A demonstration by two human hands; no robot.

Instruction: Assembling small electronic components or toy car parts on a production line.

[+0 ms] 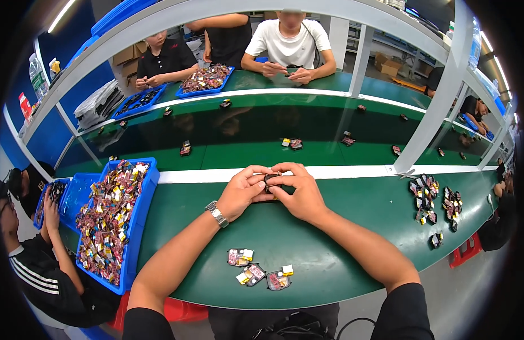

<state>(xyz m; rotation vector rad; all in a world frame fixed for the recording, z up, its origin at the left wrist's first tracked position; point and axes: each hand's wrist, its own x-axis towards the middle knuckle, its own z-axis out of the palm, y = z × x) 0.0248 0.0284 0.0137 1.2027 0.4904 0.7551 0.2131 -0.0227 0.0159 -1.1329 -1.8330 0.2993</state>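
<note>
My left hand (243,194) and my right hand (300,195) meet over the green worktop. Their fingers are closed around a small black part (271,180), mostly hidden by the fingertips. Closer to me lie three small black-framed electronic modules: one (239,256) at the upper left, one (251,275) in the middle and one (279,279) to the right. Each shows a pinkish inside and a yellow-and-white tab. All three rest apart from my hands, between my forearms.
A blue tray (152,180) heaped with similar modules stands at my left. Module clusters (424,198) lie at the right, by a white post (431,107). Beyond a white rail (352,172), a green belt (239,158) carries scattered modules. Several people work around.
</note>
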